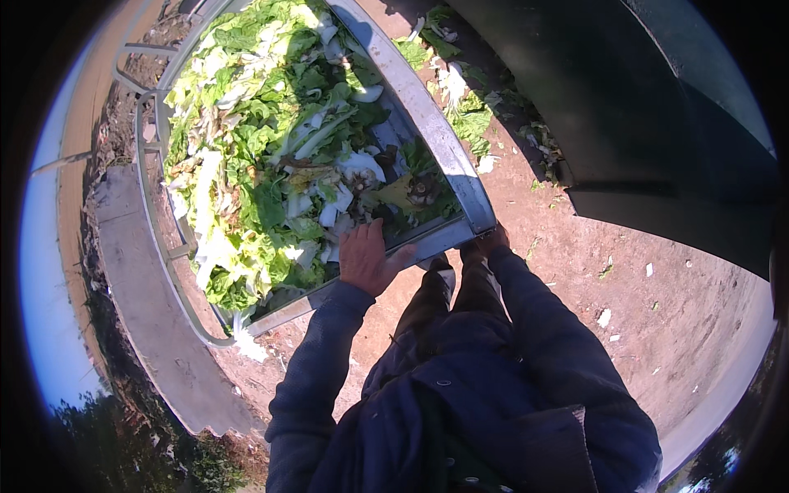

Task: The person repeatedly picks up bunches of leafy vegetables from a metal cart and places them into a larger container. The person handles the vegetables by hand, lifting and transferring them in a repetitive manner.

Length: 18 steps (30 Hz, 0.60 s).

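Observation:
A metal-sided cart bed (pixel 421 99) stands before me, heaped with green and white cabbage leaves (pixel 246 164). My left hand (pixel 370 256) lies over the near rim, its fingers stretched toward the leaves and the thumb apart along the edge. At the near right corner of the bed is my right hand (pixel 493 240), touching or just under the metal. Its fingers are hidden by the corner and the sleeve, so their grip does not show. Brownish, wilted leaves (pixel 399 193) lie in shadow inside this corner.
A grey tubular rail (pixel 148 189) runs along the bed's left side, with a concrete strip (pixel 156 296) beyond. To the right stands a large dark panel (pixel 657 148). Loose cabbage leaves (pixel 468 119) and scraps litter the dirt ground (pixel 567 287).

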Each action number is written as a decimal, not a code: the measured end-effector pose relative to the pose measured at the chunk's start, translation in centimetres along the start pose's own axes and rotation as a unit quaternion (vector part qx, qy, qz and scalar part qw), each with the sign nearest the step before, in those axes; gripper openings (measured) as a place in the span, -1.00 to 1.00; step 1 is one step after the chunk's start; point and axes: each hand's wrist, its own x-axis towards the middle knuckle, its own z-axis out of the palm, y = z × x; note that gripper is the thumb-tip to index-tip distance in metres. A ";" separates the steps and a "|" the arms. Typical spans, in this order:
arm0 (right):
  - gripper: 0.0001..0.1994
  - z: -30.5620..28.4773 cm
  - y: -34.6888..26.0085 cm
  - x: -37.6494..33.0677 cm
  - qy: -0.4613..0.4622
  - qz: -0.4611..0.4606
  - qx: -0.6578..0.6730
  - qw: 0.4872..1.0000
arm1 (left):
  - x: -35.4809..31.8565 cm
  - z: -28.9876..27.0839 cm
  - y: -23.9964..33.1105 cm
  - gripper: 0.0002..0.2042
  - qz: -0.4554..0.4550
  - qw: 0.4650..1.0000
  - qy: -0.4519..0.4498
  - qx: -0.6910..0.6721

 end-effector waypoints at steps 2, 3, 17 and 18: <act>-0.51 1.9 1.8 0.6 0.070 -0.045 -0.015 0.996 | -3.0 0.9 -1.0 -0.24 0.020 0.994 -0.057 0.087; -0.53 3.0 2.5 1.0 0.081 -0.060 0.119 0.988 | -4.1 1.4 -1.4 -0.27 0.016 0.989 -0.094 0.110; -0.64 -1.9 2.4 -5.0 -0.036 -0.049 -0.008 0.998 | -6.3 7.5 -3.3 -0.92 0.005 0.967 0.004 0.256; -0.60 -2.7 1.6 -6.1 -0.023 -0.075 0.028 0.997 | -6.3 7.5 -3.2 -0.91 -0.005 0.965 0.004 0.262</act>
